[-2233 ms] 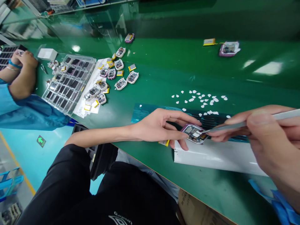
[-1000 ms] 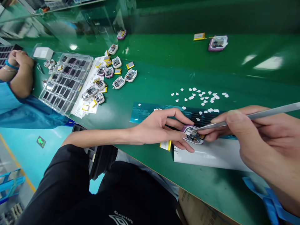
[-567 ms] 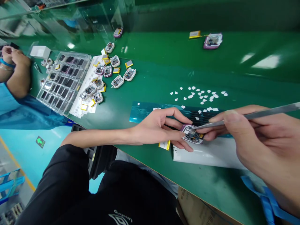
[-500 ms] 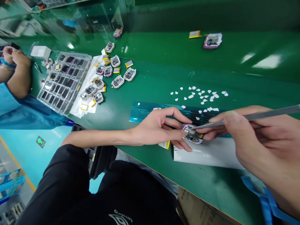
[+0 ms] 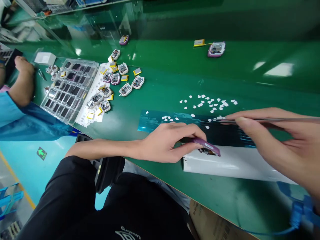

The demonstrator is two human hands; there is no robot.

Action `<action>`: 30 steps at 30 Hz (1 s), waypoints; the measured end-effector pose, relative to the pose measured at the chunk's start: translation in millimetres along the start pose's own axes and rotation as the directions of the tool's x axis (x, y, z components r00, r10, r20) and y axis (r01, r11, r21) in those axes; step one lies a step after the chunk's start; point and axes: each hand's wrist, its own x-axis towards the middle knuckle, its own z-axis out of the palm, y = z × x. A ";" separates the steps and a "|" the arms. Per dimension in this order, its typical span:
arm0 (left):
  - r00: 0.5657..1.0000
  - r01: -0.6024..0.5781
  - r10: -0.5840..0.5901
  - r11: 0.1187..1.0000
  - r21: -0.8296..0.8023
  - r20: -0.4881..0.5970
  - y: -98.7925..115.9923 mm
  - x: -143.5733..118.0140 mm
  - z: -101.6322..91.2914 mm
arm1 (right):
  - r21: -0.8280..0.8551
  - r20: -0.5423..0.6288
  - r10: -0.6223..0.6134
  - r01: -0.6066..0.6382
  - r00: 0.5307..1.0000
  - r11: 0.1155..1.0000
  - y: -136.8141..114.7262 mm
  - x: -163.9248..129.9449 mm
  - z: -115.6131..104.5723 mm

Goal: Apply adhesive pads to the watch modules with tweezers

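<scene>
My left hand pinches a purple device casing between thumb and fingers. The casing is tipped nearly edge-on, its open side with the circuit board turned down and mostly hidden. In my right hand are slim metal tweezers, held almost level. Their tip is above a dark blue film strip, close to several small white round tabbed stickers. A white block lies on the bench below the casing and the right hand.
Several opened casings with yellow-edged batteries lie to the left, some on paper. Beyond them are a clear compartment tray and a co-worker's arm. A purple casing wired to a battery sits farther back. A blue strap and cord are at lower right.
My left hand has turned the casing from face-up to nearly edge-on. The tweezers have left the circuit board and moved over the film strip near the stickers. The co-worker's arms have shifted.
</scene>
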 end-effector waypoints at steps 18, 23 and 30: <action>0.971 -0.148 0.041 0.878 0.455 0.237 -16.1 11.5 -3.4 | 0.094 0.034 -0.081 0.077 0.996 0.993 15.0 9.8 3.2; 0.968 -0.148 0.030 0.869 0.472 0.249 -16.4 13.6 -5.2 | 0.163 0.095 -0.103 0.087 0.990 0.983 16.7 13.5 2.5; 0.968 -0.179 0.068 0.861 0.476 0.241 -21.9 17.3 -2.7 | 0.163 0.012 -0.172 0.168 0.985 0.972 11.0 9.0 5.4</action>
